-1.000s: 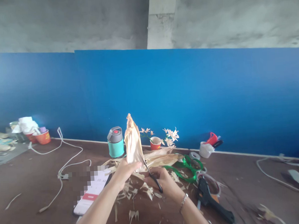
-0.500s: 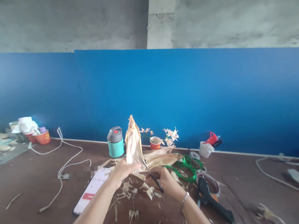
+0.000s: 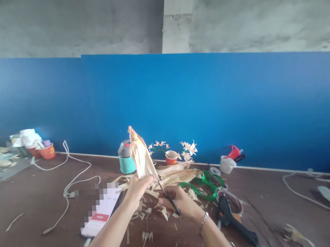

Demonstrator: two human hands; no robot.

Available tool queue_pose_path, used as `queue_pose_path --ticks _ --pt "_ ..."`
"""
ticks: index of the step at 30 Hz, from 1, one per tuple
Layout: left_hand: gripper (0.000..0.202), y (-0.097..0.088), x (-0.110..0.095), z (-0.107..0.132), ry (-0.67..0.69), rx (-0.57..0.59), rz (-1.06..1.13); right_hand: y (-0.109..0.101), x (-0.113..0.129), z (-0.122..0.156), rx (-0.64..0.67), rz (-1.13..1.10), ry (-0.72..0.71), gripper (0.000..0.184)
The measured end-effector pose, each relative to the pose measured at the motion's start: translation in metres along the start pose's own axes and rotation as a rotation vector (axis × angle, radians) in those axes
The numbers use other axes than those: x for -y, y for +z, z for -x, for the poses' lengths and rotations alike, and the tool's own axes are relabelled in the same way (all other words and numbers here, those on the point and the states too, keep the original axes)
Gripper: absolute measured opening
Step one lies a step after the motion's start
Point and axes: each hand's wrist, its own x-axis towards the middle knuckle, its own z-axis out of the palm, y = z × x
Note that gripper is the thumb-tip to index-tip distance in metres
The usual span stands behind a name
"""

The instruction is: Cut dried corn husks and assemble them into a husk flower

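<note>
My left hand (image 3: 137, 188) pinches the lower end of a pale dried corn husk (image 3: 139, 155) and holds it up, leaning to the left. My right hand (image 3: 179, 202) is closed round the black handles of a pair of scissors (image 3: 169, 199), whose blades reach up to the husk's lower right edge. Under both hands, husk scraps (image 3: 148, 222) lie scattered on the brown table (image 3: 42, 207). A heap of more husks (image 3: 176, 174) lies just behind my hands.
A phone (image 3: 103, 211) lies left of my forearm. Behind stand a teal bottle (image 3: 125, 158), a red cup with paper flowers (image 3: 171, 157) and a white cup of tools (image 3: 228, 163). Green ribbon (image 3: 207, 185), a black glue gun (image 3: 233, 219) and white cables (image 3: 73, 176) lie around.
The husk has tilted to the left and its tip has swung over the teal bottle. My right hand with the scissors stays at the husk's base.
</note>
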Motion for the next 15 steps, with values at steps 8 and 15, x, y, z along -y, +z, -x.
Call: queue_pose_path --ticks 8,15 --pt "0.027 0.0022 0.0054 0.0021 0.006 -0.048 -0.04 0.0012 0.0049 0.0013 -0.024 -0.023 0.016 0.033" --pt "0.022 0.0015 0.0042 0.0037 -0.01 -0.024 -0.043 0.0007 0.0032 0.0011 -0.044 -0.035 0.031 0.034"
